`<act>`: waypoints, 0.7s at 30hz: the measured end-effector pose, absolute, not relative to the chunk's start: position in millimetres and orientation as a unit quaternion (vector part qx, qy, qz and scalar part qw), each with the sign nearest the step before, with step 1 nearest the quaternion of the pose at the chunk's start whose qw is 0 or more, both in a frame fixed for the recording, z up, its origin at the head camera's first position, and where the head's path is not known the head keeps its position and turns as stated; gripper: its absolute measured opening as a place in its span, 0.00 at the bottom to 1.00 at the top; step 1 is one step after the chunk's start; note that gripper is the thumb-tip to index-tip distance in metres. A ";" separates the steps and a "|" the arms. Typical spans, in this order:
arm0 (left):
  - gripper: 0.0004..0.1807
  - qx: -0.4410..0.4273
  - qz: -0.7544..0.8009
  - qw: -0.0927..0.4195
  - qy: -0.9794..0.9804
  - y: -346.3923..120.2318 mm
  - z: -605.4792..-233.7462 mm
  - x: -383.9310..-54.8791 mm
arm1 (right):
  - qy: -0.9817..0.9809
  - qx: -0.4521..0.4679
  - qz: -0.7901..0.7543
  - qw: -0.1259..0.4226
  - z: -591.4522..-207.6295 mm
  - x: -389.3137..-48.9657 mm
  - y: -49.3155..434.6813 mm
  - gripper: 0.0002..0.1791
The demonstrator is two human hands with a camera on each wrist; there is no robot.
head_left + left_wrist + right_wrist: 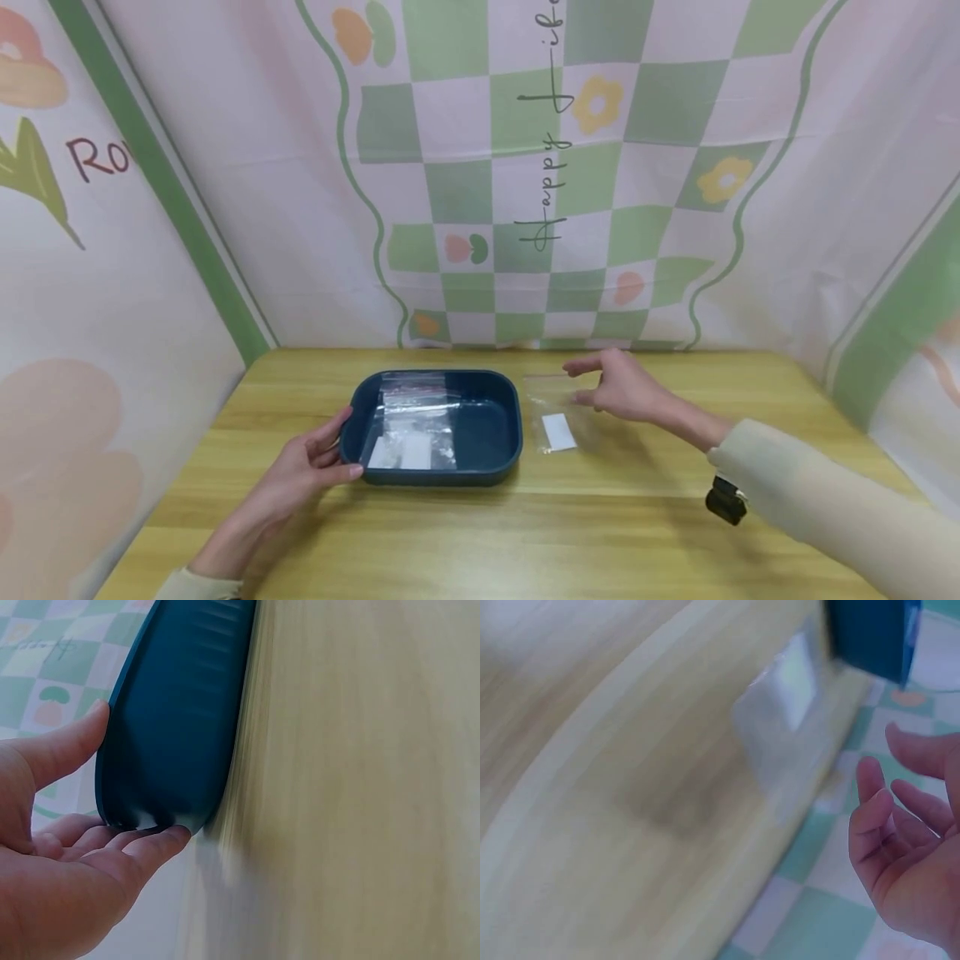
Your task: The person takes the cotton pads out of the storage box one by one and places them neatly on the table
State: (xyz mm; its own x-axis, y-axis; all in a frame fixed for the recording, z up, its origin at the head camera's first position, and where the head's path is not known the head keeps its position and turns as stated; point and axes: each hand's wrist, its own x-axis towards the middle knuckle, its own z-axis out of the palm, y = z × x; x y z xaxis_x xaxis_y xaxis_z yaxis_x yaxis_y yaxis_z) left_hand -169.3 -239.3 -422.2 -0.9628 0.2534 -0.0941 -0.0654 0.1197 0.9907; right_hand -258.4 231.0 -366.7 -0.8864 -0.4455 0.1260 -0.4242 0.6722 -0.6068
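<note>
Gripping a blue tray on the bench.
Clamping its end with the left hand; hovering the right hand, thumb apart from fingers, near a clear bag lying beside the tray.

Tray sits on tabletop, slightly L of ctr. Bags lie in tray's L portion, w/ inserts toward near wall. Loose bag lies on tabletop, just R of tray; its card sits at near end. L hand is at tray's L end, in contact. R hand is above tabletop, at loose bag's far R side. Backdrop stands behind tabletop's far edge; L panel & R panel flank tabletop.
</note>
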 end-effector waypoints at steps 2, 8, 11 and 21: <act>0.51 0.069 0.661 0.119 0.737 -239.1 -422.0 -168.8 | 0.909 -0.236 -0.343 0.013 -359.1 -254.9 224.6 0.23; 0.51 0.075 0.665 0.120 0.734 -239.2 -422.0 -168.5 | 0.903 -0.244 -0.354 0.016 -344.0 -242.9 202.6 0.17; 0.51 0.075 0.663 0.119 0.735 -239.7 -422.6 -168.5 | 0.897 -0.253 -0.362 0.024 -340.8 -237.8 188.9 0.16; 0.52 0.068 0.663 0.116 0.737 -239.9 -424.3 -169.6 | 0.891 -0.269 -0.362 0.047 -340.2 -235.6 139.4 0.13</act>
